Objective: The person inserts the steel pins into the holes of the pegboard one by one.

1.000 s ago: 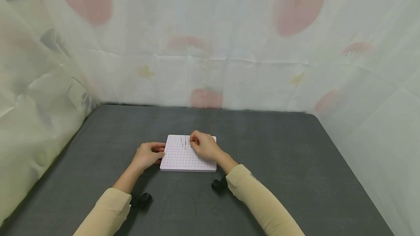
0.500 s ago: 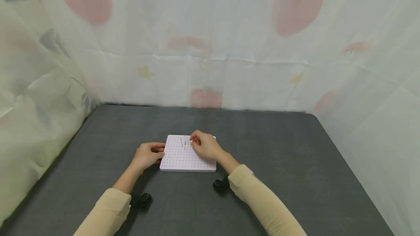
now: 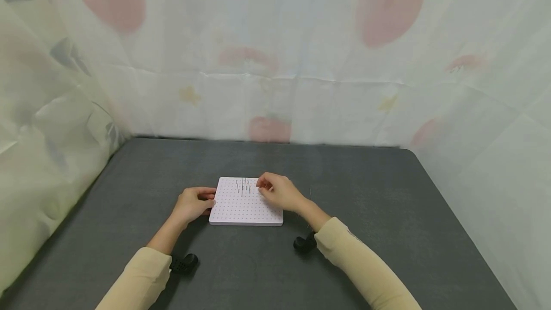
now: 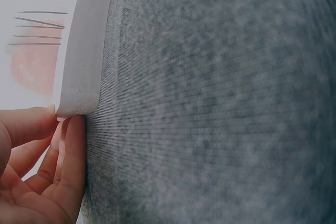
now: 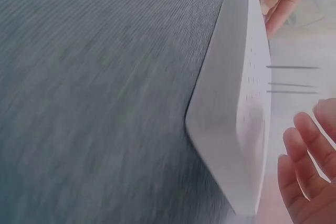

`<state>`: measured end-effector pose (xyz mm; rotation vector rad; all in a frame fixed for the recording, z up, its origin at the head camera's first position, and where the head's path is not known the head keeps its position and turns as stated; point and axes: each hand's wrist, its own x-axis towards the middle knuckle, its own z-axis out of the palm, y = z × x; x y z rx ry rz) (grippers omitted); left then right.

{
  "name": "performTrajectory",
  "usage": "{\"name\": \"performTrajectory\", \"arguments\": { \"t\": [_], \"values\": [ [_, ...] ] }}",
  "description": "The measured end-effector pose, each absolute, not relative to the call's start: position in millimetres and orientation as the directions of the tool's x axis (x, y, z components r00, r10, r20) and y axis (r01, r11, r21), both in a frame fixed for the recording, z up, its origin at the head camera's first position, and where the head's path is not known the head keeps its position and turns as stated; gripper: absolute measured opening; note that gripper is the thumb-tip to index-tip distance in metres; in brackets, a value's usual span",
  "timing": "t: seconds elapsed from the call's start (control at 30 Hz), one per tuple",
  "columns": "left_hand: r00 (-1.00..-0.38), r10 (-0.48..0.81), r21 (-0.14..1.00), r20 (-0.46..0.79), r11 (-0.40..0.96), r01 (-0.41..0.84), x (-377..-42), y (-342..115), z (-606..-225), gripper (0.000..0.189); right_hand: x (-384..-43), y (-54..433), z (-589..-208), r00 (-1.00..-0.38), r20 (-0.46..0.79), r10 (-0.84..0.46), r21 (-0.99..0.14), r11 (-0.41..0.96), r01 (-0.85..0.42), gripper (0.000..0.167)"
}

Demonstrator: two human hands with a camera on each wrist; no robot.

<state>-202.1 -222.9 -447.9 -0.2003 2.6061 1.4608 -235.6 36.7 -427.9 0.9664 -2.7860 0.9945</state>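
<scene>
A white pegboard (image 3: 245, 214) dotted with rows of small holes lies on the dark table. My left hand (image 3: 192, 206) grips its left edge; in the left wrist view the thumb is on the top rim and the fingers (image 4: 71, 166) are against the side. Several thin metal pins (image 3: 242, 187) stand up from the far part of the board, one of them slanted in the left wrist view. Over the board's right half, just right of the pins, hovers my right hand (image 3: 281, 193). Its fingers (image 5: 302, 150) are loosely bent and apart, with nothing visible between them.
More thin pins (image 3: 311, 194) lie on the dark table (image 3: 366, 204) right of the board, partly behind the right forearm. A black wrist device (image 3: 185, 264) shows at each cuff. A fruit-print curtain (image 3: 271, 109) hangs behind the table and along its sides.
My right hand has drawn away from the pins toward the right, its fingertips leaving the rightmost pin, which stands in the board. The left hand and the board have stayed put.
</scene>
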Motion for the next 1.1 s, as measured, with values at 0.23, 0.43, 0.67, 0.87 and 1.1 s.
{"name": "performTrajectory", "arguments": {
  "t": [0.23,0.43,0.67,0.87,1.1],
  "values": [
    [-0.979,-0.047,0.834,-0.196,0.517,-0.192,-203,-224,-447,0.037,-230,60,-423,-0.78,0.227,-0.583,-0.571,0.569,-0.592,0.01],
    [-0.98,-0.042,0.829,-0.195,0.528,-0.187,-203,-225,-446,0.037,-226,79,-419,-0.777,0.205,-0.596,-0.585,0.561,-0.585,0.013],
    [-0.98,-0.046,0.823,-0.193,0.536,-0.187,-203,-226,-445,0.037,-221,97,-418,-0.769,0.234,-0.594,-0.584,0.547,-0.6,0.013],
    [-0.98,-0.045,0.825,-0.195,0.533,-0.189,-203,-227,-446,0.037,-213,114,-418,-0.772,0.249,-0.584,-0.577,0.551,-0.603,0.013],
    [-0.978,-0.041,0.827,-0.203,0.528,-0.193,-201,-226,-444,0.037,-199,137,-419,-0.765,0.221,-0.605,-0.587,0.544,-0.599,0.014]
  ]
}}
